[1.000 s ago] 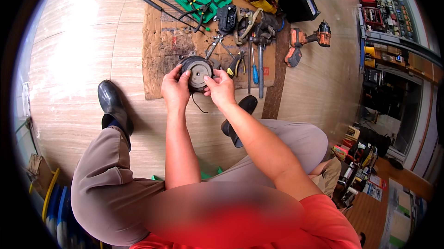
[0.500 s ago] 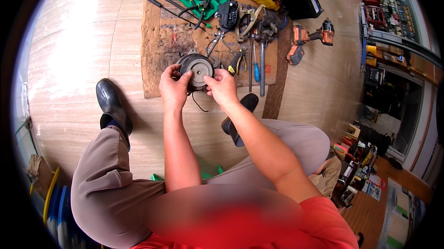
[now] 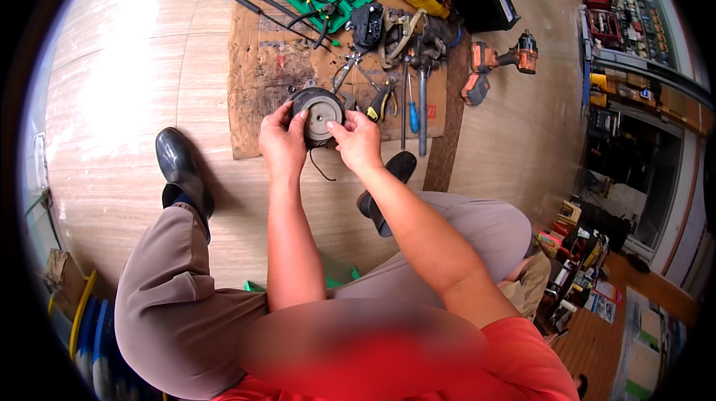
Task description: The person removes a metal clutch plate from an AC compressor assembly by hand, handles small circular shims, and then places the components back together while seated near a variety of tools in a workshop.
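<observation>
Round grey-and-black part (image 3: pixel 318 108) is over the cardboard (image 3: pixel 253 88), grasped at opposite sides by your left fingers (image 3: pixel 298 122) and right fingers (image 3: pixel 335 130); yellow-and-black pliers (image 3: pixel 372 112) lie just beyond your right fingers, a blue-handled screwdriver (image 3: pixel 413 118) farther right

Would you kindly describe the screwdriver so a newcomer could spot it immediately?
Find the cardboard on the floor. Near its right edge, between a thin rod and a thick bar, lies the screwdriver; its bright blue handle sets it apart from both.
</observation>
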`<state>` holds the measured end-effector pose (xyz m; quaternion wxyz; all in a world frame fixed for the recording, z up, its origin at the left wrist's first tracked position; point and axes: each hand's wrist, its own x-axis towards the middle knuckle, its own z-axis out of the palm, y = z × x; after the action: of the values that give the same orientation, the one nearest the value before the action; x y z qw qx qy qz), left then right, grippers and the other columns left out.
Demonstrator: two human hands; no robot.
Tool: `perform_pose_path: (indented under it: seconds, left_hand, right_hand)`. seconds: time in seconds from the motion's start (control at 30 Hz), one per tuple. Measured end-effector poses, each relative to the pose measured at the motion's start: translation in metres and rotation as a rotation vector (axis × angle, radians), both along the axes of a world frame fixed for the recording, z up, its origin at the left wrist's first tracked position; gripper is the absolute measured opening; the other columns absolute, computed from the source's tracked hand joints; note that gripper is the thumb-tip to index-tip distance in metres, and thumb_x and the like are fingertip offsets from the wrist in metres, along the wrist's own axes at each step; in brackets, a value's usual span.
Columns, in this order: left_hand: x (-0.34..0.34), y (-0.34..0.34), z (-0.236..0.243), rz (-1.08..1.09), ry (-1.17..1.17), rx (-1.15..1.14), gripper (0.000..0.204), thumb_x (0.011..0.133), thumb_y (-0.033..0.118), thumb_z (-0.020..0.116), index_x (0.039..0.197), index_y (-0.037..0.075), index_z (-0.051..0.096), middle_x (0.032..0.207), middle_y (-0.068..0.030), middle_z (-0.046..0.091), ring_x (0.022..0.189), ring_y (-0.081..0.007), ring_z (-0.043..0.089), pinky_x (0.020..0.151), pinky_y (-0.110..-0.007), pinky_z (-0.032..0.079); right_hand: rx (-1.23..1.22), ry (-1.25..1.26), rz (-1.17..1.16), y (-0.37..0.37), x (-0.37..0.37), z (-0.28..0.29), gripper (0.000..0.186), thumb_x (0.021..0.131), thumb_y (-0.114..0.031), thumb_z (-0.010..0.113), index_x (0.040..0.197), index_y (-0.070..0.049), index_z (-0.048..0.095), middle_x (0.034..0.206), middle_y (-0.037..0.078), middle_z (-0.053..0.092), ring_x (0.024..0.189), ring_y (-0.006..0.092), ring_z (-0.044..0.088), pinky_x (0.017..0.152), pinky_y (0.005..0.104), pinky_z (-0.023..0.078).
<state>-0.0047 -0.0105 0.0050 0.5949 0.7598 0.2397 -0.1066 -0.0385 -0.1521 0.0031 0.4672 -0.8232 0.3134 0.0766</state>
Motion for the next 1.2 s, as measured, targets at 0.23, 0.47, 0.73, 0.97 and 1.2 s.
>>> perform_pose_path:
  seconds: [0.23, 0.47, 0.73, 0.97, 1.2]
  left_hand:
    - [-0.001, 0.008, -0.001, -0.071, -0.052, 0.048, 0.037, 0.081, 0.018, 0.077, 0.112, 0.000, 0.068, 0.088, -0.0111, 0.066, 0.077, -0.0179, 0.063, 0.070, -0.032, 0.051]
    - [0.000, 0.004, 0.002, -0.043, 0.093, 0.060, 0.039, 0.078, 0.023, 0.079, 0.107, 0.000, 0.068, 0.095, -0.0151, 0.064, 0.084, -0.0269, 0.064, 0.077, -0.037, 0.051]
    - [-0.005, 0.003, -0.018, 0.008, 0.015, 0.004, 0.035, 0.080, 0.021, 0.078, 0.108, 0.002, 0.068, 0.087, -0.0110, 0.064, 0.075, -0.0209, 0.060, 0.069, -0.034, 0.049]
    - [-0.001, 0.001, -0.010, 0.001, 0.048, 0.021, 0.037, 0.079, 0.023, 0.078, 0.109, 0.003, 0.069, 0.092, -0.0139, 0.063, 0.082, -0.0262, 0.062, 0.075, -0.037, 0.050]
    - [-0.003, 0.005, -0.014, -0.004, 0.047, -0.025, 0.038, 0.079, 0.023, 0.079, 0.108, 0.001, 0.068, 0.092, -0.0141, 0.064, 0.081, -0.0253, 0.063, 0.074, -0.037, 0.051]
  right_hand:
    - [-0.010, 0.093, 0.039, 0.004, 0.008, 0.015, 0.054, 0.076, -0.020, 0.079, 0.120, 0.004, 0.060, 0.084, 0.013, 0.070, 0.073, 0.0205, 0.066, 0.068, 0.0346, 0.052]
    - [-0.006, 0.141, 0.104, 0.001, 0.016, 0.022, 0.060, 0.079, -0.016, 0.076, 0.131, 0.001, 0.054, 0.084, 0.014, 0.070, 0.072, 0.0169, 0.065, 0.067, 0.0322, 0.050]
    - [-0.036, 0.025, 0.152, 0.015, 0.016, 0.045, 0.054, 0.080, -0.016, 0.074, 0.128, 0.001, 0.057, 0.085, 0.016, 0.071, 0.072, 0.0184, 0.067, 0.069, 0.0327, 0.051]
    - [-0.002, 0.059, 0.119, 0.009, 0.018, 0.031, 0.052, 0.080, -0.017, 0.074, 0.126, 0.001, 0.058, 0.081, 0.015, 0.071, 0.071, 0.0188, 0.067, 0.068, 0.0330, 0.051]
    - [0.040, -0.024, 0.106, 0.010, 0.016, 0.029, 0.051, 0.081, -0.011, 0.074, 0.128, 0.001, 0.057, 0.078, 0.009, 0.069, 0.066, 0.0135, 0.062, 0.061, 0.0309, 0.050]
